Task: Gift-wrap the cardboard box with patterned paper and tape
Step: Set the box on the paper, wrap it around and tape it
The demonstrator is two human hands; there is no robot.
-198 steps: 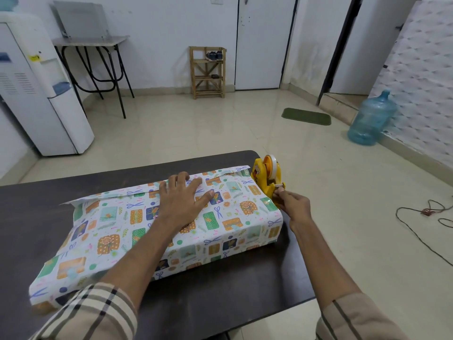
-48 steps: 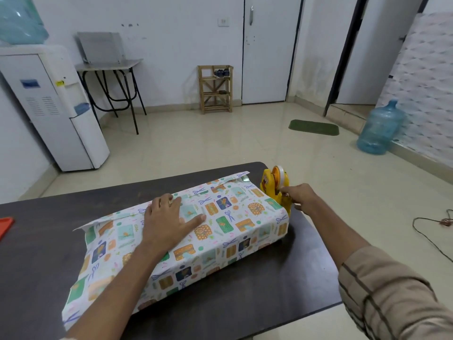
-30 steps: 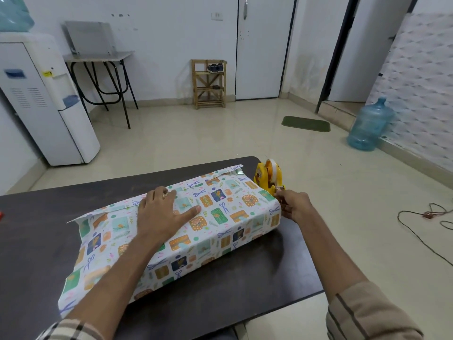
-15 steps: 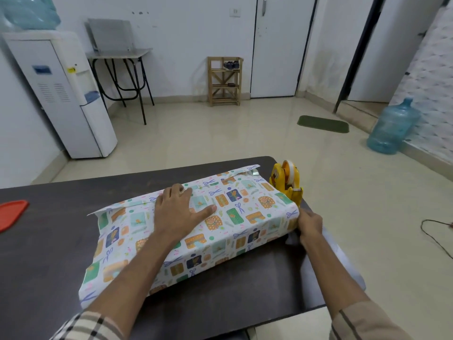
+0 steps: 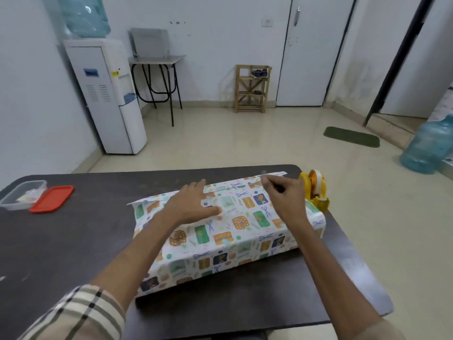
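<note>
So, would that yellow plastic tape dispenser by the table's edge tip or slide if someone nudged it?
The yellow plastic tape dispenser looks narrow and upright, so a sideways nudge might tip it. The dark table looks smooth, so it could well slide instead. It stands close to the table's right edge, so a push that way might drop it.

You stand in a plain, sparsely furnished room, likely a small office or a spare room in a home. Bare white walls and a pale tiled floor (image 5: 232, 143) surround your dark table (image 5: 73, 241). A water dispenser (image 5: 107, 94) stands at the left wall. A metal-legged side table (image 5: 157, 59) and a wooden shoe rack (image 5: 252, 89) line the far wall, beside a white door (image 5: 311, 57).
</note>
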